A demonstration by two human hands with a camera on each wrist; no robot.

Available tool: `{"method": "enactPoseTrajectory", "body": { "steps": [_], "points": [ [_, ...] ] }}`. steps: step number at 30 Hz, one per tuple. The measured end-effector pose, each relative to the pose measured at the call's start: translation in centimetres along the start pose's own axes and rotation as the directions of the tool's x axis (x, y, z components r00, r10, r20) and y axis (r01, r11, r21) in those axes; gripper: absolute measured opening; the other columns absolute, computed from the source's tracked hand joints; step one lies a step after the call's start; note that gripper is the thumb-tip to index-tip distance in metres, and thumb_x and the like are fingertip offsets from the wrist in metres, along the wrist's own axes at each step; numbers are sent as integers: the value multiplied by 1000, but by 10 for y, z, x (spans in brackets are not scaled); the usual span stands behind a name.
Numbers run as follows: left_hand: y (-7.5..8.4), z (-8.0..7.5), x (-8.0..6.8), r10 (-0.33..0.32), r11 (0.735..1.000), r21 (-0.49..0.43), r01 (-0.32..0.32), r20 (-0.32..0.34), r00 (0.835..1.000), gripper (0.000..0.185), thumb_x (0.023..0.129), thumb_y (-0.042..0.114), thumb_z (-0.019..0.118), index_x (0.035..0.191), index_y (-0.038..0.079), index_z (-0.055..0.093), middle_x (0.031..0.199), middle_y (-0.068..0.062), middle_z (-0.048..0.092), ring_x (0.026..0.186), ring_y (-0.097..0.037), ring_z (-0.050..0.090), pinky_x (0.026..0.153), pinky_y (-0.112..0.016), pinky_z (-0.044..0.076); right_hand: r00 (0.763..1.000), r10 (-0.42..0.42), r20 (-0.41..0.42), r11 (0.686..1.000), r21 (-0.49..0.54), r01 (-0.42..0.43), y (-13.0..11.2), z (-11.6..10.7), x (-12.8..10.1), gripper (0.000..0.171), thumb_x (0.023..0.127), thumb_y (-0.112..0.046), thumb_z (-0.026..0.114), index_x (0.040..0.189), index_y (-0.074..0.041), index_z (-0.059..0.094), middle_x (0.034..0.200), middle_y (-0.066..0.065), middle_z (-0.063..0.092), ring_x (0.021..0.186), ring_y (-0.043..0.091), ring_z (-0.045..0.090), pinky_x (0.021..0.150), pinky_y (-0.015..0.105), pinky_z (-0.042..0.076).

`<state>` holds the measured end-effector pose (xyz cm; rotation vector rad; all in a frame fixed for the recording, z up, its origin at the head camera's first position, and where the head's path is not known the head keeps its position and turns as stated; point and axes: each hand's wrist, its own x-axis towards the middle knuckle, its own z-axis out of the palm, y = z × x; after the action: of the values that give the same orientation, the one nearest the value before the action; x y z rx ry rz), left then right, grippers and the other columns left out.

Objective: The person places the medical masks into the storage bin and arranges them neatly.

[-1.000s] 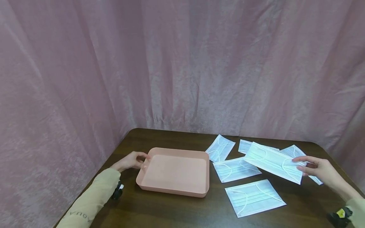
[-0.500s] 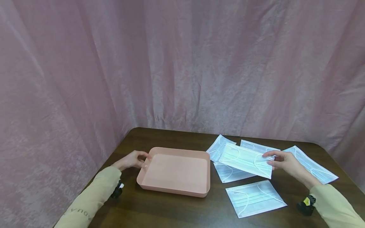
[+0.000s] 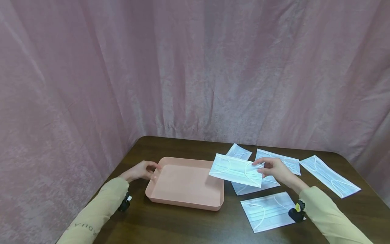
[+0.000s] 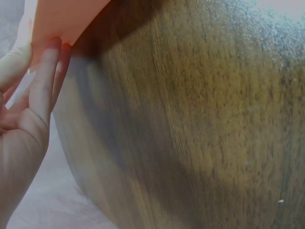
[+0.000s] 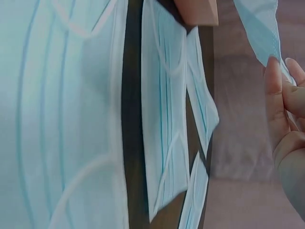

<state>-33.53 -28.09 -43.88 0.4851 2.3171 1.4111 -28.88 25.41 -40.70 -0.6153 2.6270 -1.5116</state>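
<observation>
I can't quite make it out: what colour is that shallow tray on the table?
The tray is a pale salmon pink, plain with no pattern; the head view shows it best.

Soft, even light from overhead fills the head view; the pink tray (image 3: 186, 184) casts only a faint shadow toward 6 o'clock. The curtain bows at the edges. Both wrist views are blurred, with pale glare on the table (image 4: 200, 119) toward 1 o'clock.

We see our right hand (image 5: 286, 119) at the right edge, fingertips pinching a pale blue face mask (image 5: 259, 28). More masks (image 5: 62, 119) lie on the dark table (image 5: 131, 119), beside the pink tray corner (image 5: 198, 12).
</observation>
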Motion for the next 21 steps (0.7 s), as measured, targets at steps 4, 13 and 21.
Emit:
{"method": "enactPoseTrajectory", "body": {
  "steps": [4, 13, 21],
  "points": [
    [2, -1, -2, -19, 1000, 5, 19, -13, 1000, 45, 76, -4, 69, 115, -12, 50, 90, -17, 60, 75, -20, 59, 68, -35, 50, 999, -18, 34, 999, 51, 16, -9, 18, 17, 25, 83, 2, 62, 108, 3, 60, 110, 21, 54, 71, 26, 54, 62, 35, 50],
    [1, -2, -5, -36, 999, 6, 36, -31, 999, 43, 76, -6, 68, 114, -12, 50, 92, -19, 59, 75, -21, 59, 70, -38, 50, 988, -82, 132, 992, 108, 68, -29, 61, 46, 26, 82, 5, 61, 108, 2, 61, 95, 14, 58, 60, 27, 55, 62, 47, 49],
    [0, -1, -6, -42, 999, 9, 43, -35, 998, 44, 75, -5, 69, 114, -12, 50, 94, -20, 59, 76, -22, 60, 71, -38, 49, 977, -103, 188, 987, 142, 77, -36, 91, 62, 26, 82, 6, 60, 108, 2, 61, 91, 13, 60, 63, 38, 56, 64, 51, 47]
  ]
}}
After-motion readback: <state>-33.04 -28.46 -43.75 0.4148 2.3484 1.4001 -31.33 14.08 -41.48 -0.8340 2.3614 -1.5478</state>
